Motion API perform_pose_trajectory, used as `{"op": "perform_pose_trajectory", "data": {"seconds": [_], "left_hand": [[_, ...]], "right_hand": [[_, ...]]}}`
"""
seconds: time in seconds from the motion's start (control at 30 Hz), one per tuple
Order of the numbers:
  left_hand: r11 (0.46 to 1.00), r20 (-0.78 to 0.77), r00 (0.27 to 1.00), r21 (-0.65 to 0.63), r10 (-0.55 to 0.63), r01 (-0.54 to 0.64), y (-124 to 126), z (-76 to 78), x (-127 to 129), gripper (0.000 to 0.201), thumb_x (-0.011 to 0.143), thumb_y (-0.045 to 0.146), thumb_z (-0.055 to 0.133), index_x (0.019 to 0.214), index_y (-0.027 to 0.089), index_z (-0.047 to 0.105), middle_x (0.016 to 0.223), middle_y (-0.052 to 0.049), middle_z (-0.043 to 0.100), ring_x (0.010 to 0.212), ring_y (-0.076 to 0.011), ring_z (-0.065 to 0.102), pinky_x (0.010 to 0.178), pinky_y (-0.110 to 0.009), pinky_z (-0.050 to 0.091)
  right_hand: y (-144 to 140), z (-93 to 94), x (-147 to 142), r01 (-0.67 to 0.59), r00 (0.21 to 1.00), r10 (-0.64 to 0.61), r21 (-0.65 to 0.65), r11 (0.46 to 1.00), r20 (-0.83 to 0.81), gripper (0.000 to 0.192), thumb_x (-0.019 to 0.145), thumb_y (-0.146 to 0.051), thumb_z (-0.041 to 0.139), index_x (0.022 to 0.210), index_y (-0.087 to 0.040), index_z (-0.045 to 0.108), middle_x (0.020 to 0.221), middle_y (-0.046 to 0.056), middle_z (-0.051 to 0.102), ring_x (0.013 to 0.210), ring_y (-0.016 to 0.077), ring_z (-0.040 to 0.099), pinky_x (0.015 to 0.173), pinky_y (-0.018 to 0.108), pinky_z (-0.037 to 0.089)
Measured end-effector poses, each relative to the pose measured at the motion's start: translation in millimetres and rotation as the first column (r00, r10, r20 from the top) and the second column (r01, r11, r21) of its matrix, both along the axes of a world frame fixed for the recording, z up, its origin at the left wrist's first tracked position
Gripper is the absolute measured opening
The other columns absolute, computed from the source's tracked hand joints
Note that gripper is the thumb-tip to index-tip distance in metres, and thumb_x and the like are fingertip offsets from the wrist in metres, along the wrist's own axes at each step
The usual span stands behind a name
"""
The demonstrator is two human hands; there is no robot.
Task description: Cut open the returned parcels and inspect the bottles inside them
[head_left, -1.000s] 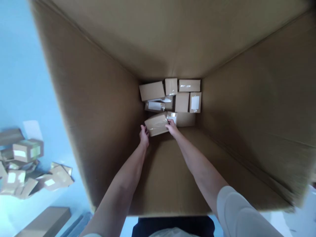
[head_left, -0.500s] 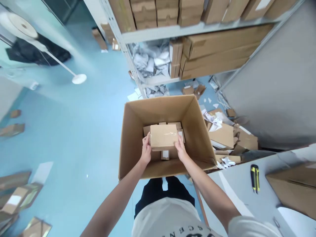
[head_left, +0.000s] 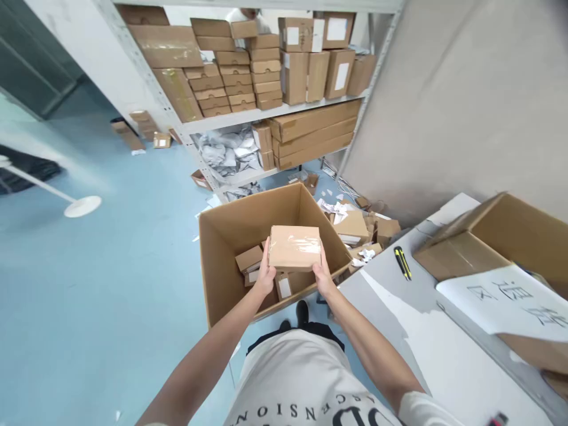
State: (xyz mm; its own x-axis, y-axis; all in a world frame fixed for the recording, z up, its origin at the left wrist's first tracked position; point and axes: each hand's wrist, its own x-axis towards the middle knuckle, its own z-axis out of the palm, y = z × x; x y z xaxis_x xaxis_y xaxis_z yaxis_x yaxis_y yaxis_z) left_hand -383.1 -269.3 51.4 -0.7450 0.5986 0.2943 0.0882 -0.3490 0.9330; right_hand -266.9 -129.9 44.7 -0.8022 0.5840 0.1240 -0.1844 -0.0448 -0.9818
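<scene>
Both hands hold one small parcel [head_left: 294,248] of brown cardboard, clear tape across its top. Left hand [head_left: 265,277] is clamped on the parcel's left edge, fingers wrapped under it; right hand [head_left: 322,278] is clamped on the right near corner, thumb on top. The parcel is level, up in the air, directly over the open carton [head_left: 222,236] on the floor. Under the grip, inside the carton, lie more small parcels [head_left: 249,260], some with white labels, loosely heaped at the bottom. To the right of the grip is the white counter [head_left: 399,313]; a yellow-and-black box cutter [head_left: 402,262] lies on it near its far edge, well apart from the right hand. Further right on the counter is a big open box [head_left: 510,236] with a white paper sheet [head_left: 506,299] bearing handwritten characters draped over its near side. Between carton and counter, on the floor, is a heap of cardboard scraps and torn paper [head_left: 359,228]. Beyond the grip stands a metal shelf [head_left: 248,118] stacked with brown boxes, with crumpled grey bags on a lower level. Left of the grip is blue floor [head_left: 110,266] and a white round stand base [head_left: 82,206], far off. The person's white printed shirt fills the bottom edge below the arms.
</scene>
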Motion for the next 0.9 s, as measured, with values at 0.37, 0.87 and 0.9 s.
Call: {"op": "perform_pose_trajectory", "data": {"seconds": [0.37, 0.87, 0.9], "left_hand": [[0.966, 0.011, 0.967, -0.039, -0.254, 0.255, 13.7, 0.4, 45.2, 0.095, 0.069, 0.076, 0.052, 0.145, 0.024, 0.028, 0.153, -0.006, 0.024, 0.143, -0.0297, 0.009, 0.119, -0.037, 0.011], [0.633, -0.056, 0.631, -0.052, -0.774, 0.772, 129.6, -20.9, 189.0, 0.099, 0.073, 0.073, 0.051, 0.149, 0.021, 0.015, 0.156, -0.010, 0.015, 0.142, -0.0314, 0.012, 0.118, -0.041, 0.011], [0.595, -0.056, 0.593, -0.058, -0.803, 0.801, 137.7, -24.1, 204.1, 0.099, 0.074, 0.072, 0.050, 0.149, 0.021, 0.013, 0.156, -0.010, 0.014, 0.142, -0.0311, 0.013, 0.118, -0.041, 0.012]], "right_hand": [[-26.9, 5.7, 78.8, 0.328, 0.939, -0.336, 0.095, 0.940, 0.078, 0.101, 0.071, -0.077, 0.045, 0.149, -0.024, 0.009, 0.152, 0.004, 0.027, 0.139, 0.0235, 0.027, 0.113, 0.042, 0.026], [-6.7, -21.5, 260.6, 0.760, 0.647, -0.762, -0.057, 0.647, -0.030, 0.086, 0.076, -0.065, 0.054, 0.147, -0.030, 0.019, 0.153, 0.000, 0.026, 0.140, 0.0240, 0.023, 0.116, 0.045, 0.019], [-4.0, -25.7, 277.1, 0.776, 0.626, -0.779, -0.071, 0.627, -0.033, 0.085, 0.076, -0.064, 0.054, 0.147, -0.030, 0.020, 0.153, 0.000, 0.026, 0.141, 0.0239, 0.022, 0.116, 0.045, 0.018]]}}
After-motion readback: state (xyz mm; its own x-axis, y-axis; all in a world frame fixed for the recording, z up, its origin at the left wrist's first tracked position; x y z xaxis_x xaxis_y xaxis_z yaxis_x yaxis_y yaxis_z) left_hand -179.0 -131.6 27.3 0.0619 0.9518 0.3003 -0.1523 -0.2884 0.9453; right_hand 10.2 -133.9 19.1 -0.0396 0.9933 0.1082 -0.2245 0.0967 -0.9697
